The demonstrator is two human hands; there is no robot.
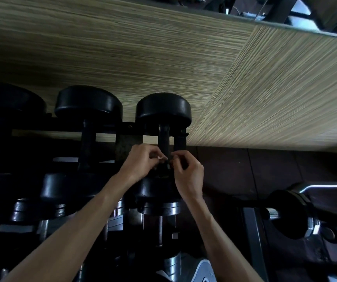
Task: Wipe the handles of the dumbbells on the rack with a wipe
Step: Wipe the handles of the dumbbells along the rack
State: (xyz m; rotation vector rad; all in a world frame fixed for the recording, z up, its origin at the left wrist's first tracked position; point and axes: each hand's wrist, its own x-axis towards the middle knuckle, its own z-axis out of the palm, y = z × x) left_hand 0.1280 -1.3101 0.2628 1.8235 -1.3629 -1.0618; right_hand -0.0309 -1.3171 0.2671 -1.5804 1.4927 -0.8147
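Both hands, left hand [143, 159] and right hand [188, 171], curl fingers round the dark cylindrical handle [164, 139] of the rightmost black round-headed dumbbell [163, 107] on the black metal rack [123, 127], pinching a small pale wipe [162, 158], apparently to wrap it.

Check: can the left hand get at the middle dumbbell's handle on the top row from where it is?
Probably yes. The left hand is beside the rightmost dumbbell's handle; the middle dumbbell's handle is next over, bare, with nothing visible between them.
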